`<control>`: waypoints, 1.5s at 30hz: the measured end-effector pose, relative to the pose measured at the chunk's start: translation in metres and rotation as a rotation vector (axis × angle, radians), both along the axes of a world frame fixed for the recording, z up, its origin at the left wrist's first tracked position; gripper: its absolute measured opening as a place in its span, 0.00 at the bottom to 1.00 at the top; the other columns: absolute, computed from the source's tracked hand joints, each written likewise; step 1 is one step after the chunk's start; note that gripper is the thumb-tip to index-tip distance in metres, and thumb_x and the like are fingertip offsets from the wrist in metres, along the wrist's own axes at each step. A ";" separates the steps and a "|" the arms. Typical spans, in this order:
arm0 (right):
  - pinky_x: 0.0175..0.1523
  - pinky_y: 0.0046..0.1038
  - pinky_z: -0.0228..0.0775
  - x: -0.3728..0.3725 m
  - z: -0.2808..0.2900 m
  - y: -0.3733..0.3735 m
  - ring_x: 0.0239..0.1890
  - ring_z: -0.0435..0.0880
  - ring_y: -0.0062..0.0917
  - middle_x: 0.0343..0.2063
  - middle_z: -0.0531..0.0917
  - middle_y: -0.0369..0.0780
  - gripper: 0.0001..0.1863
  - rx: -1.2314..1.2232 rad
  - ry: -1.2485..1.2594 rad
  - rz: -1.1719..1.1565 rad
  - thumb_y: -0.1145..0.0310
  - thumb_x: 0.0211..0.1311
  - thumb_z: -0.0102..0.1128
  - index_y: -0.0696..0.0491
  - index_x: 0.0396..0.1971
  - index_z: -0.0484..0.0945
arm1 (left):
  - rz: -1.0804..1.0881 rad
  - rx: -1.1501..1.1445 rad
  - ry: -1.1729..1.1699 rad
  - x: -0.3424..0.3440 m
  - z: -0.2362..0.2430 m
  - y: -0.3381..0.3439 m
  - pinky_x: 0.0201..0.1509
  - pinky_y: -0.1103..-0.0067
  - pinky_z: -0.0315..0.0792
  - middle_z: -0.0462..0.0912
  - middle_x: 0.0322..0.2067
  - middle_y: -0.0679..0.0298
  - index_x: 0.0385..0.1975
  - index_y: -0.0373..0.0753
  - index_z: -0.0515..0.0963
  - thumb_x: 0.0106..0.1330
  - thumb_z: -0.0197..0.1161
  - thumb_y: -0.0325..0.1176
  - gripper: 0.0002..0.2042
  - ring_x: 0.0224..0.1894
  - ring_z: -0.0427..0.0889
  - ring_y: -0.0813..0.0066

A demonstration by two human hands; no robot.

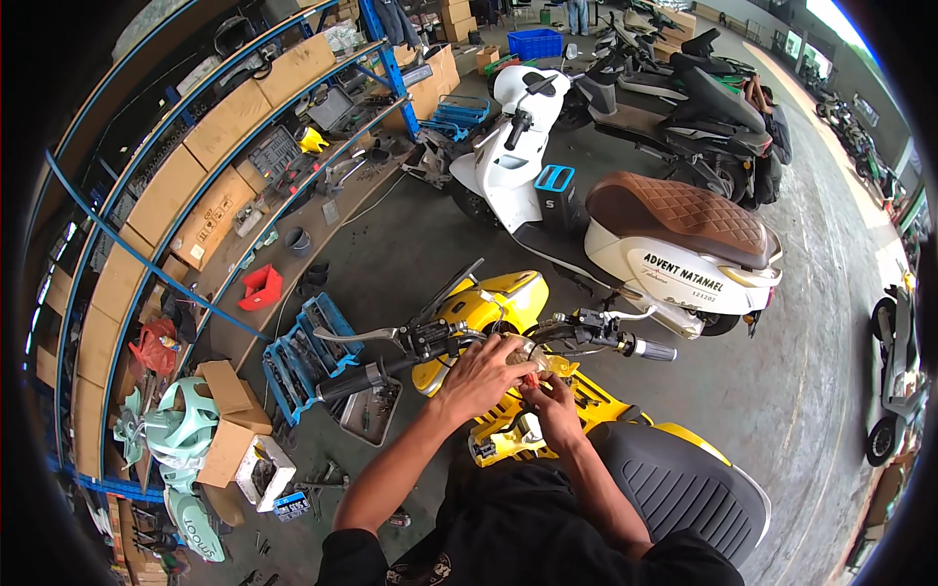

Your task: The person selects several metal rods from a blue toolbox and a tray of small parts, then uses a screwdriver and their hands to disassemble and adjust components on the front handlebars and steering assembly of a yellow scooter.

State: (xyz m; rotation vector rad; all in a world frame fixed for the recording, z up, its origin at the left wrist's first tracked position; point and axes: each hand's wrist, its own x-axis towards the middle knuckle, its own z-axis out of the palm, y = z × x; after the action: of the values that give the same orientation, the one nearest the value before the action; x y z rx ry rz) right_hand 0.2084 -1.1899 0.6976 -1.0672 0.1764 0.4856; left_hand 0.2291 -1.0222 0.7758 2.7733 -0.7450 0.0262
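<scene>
In front of me stands a yellow scooter (516,297) with bare handlebars and a ribbed black seat (684,488). Both hands meet at the middle of its handlebars. My left hand (481,375) reaches over the steering area, fingers bent and closed on something I cannot make out. My right hand (555,402) pinches a small red piece (530,379), whose kind is too small to tell. A pale, clear-looking part (533,355) shows just beyond the fingertips. The left grip (354,379) and right grip (653,349) stick out on either side, untouched.
A blue cantilever toolbox (293,366) and a metal tray (371,412) lie left of the scooter. Beyond stands a white scooter (674,275) with a brown seat (684,217). Shelving with cardboard boxes (171,195) lines the left. Another person (772,137) crouches by a motorcycle.
</scene>
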 end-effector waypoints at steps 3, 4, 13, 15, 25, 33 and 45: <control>0.54 0.26 0.69 -0.001 -0.001 0.002 0.46 0.79 0.23 0.44 0.81 0.41 0.19 0.007 -0.033 -0.026 0.71 0.65 0.61 0.60 0.52 0.69 | -0.016 0.078 -0.122 0.002 -0.005 0.000 0.57 0.65 0.68 0.73 0.53 0.65 0.50 0.53 0.81 0.64 0.60 0.38 0.14 0.53 0.72 0.64; 0.54 0.26 0.69 -0.001 -0.002 -0.001 0.47 0.79 0.23 0.44 0.81 0.41 0.19 -0.036 -0.050 -0.009 0.68 0.66 0.61 0.61 0.52 0.70 | -0.019 0.074 -0.122 0.002 -0.007 -0.001 0.57 0.65 0.68 0.73 0.53 0.65 0.50 0.53 0.81 0.64 0.60 0.38 0.14 0.53 0.72 0.64; 0.56 0.28 0.68 0.012 0.013 -0.022 0.47 0.78 0.23 0.45 0.82 0.43 0.24 -0.222 -0.151 0.183 0.59 0.69 0.59 0.65 0.54 0.75 | 0.030 0.020 -0.335 0.006 -0.020 -0.005 0.52 0.66 0.65 0.79 0.44 0.70 0.46 0.53 0.83 0.55 0.61 0.28 0.18 0.43 0.75 0.69; 0.56 0.28 0.69 0.016 0.016 -0.025 0.46 0.78 0.23 0.44 0.83 0.43 0.24 -0.291 -0.193 0.231 0.58 0.69 0.59 0.65 0.52 0.75 | 0.031 0.014 -0.346 0.007 -0.020 -0.005 0.51 0.66 0.65 0.79 0.44 0.71 0.46 0.53 0.83 0.54 0.61 0.28 0.18 0.43 0.75 0.69; 0.46 0.24 0.75 0.019 0.025 -0.023 0.38 0.80 0.17 0.37 0.86 0.42 0.20 -0.433 -0.309 0.230 0.67 0.60 0.69 0.64 0.47 0.81 | 0.057 -0.045 -0.354 0.008 -0.021 -0.008 0.54 0.66 0.64 0.80 0.38 0.71 0.45 0.54 0.83 0.52 0.61 0.26 0.20 0.41 0.76 0.70; 0.46 0.25 0.75 0.019 0.032 -0.022 0.37 0.81 0.17 0.36 0.87 0.44 0.16 -0.515 -0.382 0.246 0.70 0.59 0.68 0.63 0.44 0.82 | 0.129 -0.113 -0.319 0.010 -0.017 -0.011 0.52 0.67 0.64 0.79 0.36 0.72 0.39 0.53 0.85 0.52 0.63 0.29 0.14 0.42 0.76 0.70; 0.46 0.23 0.67 0.017 -0.008 0.010 0.38 0.76 0.21 0.36 0.83 0.41 0.19 -0.254 -0.101 -0.074 0.66 0.67 0.43 0.65 0.41 0.80 | 0.084 -0.183 -0.181 0.010 -0.008 -0.011 0.51 0.70 0.72 0.80 0.42 0.66 0.43 0.47 0.84 0.55 0.64 0.29 0.15 0.43 0.76 0.65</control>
State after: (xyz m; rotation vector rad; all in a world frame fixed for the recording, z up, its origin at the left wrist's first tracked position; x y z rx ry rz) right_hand 0.2250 -1.1795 0.6893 -1.3256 0.1911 0.3471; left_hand 0.2393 -1.0335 0.7681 2.6481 -0.6321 0.3479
